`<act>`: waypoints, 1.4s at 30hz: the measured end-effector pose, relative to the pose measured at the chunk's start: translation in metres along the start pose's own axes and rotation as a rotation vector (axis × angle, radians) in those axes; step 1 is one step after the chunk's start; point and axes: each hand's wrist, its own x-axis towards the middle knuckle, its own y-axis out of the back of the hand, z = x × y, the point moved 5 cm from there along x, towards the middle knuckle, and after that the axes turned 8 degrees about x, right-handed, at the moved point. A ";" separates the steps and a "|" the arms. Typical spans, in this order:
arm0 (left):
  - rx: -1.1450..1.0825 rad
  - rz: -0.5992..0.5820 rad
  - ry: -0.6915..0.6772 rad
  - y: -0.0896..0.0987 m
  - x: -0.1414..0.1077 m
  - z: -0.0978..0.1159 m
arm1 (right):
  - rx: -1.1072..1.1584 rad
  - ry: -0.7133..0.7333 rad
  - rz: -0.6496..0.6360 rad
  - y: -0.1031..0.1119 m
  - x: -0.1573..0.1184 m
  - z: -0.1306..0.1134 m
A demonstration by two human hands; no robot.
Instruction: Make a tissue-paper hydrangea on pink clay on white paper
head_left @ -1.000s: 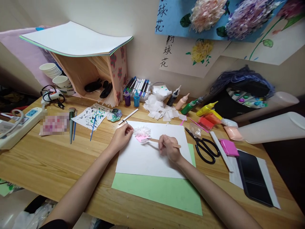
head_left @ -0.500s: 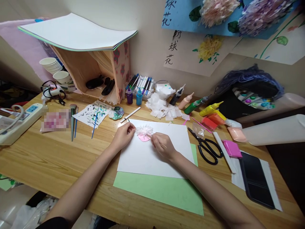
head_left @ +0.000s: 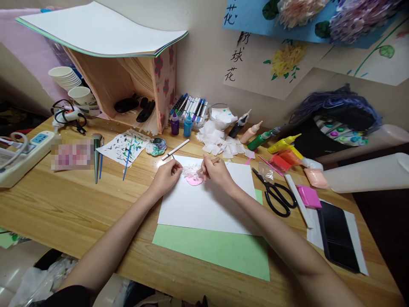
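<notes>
On the white paper [head_left: 204, 209] lies a pink round piece [head_left: 194, 180] with white ruffled tissue [head_left: 191, 169] covering its upper part. My left hand [head_left: 169, 174] is closed at the left side of the tissue, fingertips pinched, with a thin dark tip showing above it; what it holds is too small to name. My right hand [head_left: 215, 172] grips a thin brown stick [head_left: 200, 171], whose end points at the ruffled tissue from the right. A green sheet [head_left: 214, 251] lies under the white paper.
Cut tissue squares [head_left: 220, 143], paint bottles [head_left: 254, 132] and markers [head_left: 191, 110] stand or lie behind the paper. Black scissors [head_left: 277, 198], pink clay [head_left: 309, 196] and a phone [head_left: 340, 238] are at the right. Brushes [head_left: 96, 157] and a paint-marked sheet [head_left: 123, 147] lie left.
My right hand has moved up and is now beside the upper edge of the tissue. My left hand stays at its left side. The view has shifted slightly.
</notes>
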 end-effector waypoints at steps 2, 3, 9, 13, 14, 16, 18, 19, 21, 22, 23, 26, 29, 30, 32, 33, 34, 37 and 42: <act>-0.002 0.000 0.000 0.000 0.000 0.000 | 0.007 0.069 -0.027 0.003 -0.009 0.003; -0.004 0.000 0.001 0.000 0.000 0.000 | -0.012 0.117 -0.038 0.004 -0.015 0.005; -0.009 0.004 0.002 0.000 0.000 0.000 | -0.195 0.436 -0.069 0.006 -0.045 0.017; -0.014 0.000 0.004 0.000 0.000 0.000 | -0.235 0.593 -0.057 0.007 -0.049 0.016; -0.013 -0.002 0.007 0.000 0.000 0.000 | -0.242 0.605 -0.061 0.007 -0.048 0.015; -0.007 -0.004 0.009 0.000 0.000 0.000 | -0.257 0.619 -0.072 0.006 -0.047 0.014; -0.002 -0.006 0.008 0.000 0.000 0.001 | -0.272 0.631 -0.085 0.006 -0.047 0.014; -0.001 -0.007 0.008 0.000 0.000 0.001 | -0.278 0.636 -0.092 0.005 -0.046 0.014; -0.002 -0.008 0.008 0.000 0.000 0.001 | -0.284 0.637 -0.103 0.005 -0.046 0.013; -0.004 -0.008 0.009 0.001 0.000 0.001 | -0.287 0.630 -0.106 0.005 -0.045 0.013; -0.006 -0.009 0.010 0.001 0.000 0.001 | -0.291 0.618 -0.108 0.005 -0.045 0.013; -0.009 -0.016 0.010 0.000 0.000 0.000 | -0.305 0.577 -0.125 0.004 -0.042 0.013; -0.012 -0.015 0.011 0.000 0.000 0.000 | -0.298 0.544 -0.145 0.002 -0.039 0.014; -0.012 -0.013 0.010 0.000 -0.001 0.000 | -0.296 0.535 -0.145 0.002 -0.039 0.015; -0.009 -0.011 0.009 0.000 -0.001 0.001 | -0.293 0.516 -0.137 0.001 -0.037 0.015; -0.007 -0.010 0.009 0.000 -0.001 0.001 | -0.283 0.497 -0.128 0.000 -0.036 0.014; -0.006 -0.008 0.009 0.001 -0.001 0.001 | -0.262 0.466 -0.114 0.000 -0.035 0.014; -0.004 -0.004 0.009 0.001 0.000 0.001 | -0.128 0.301 -0.044 0.002 -0.028 0.009; -0.003 -0.002 -0.002 0.000 0.000 0.001 | 0.015 -0.029 0.061 0.000 0.001 0.003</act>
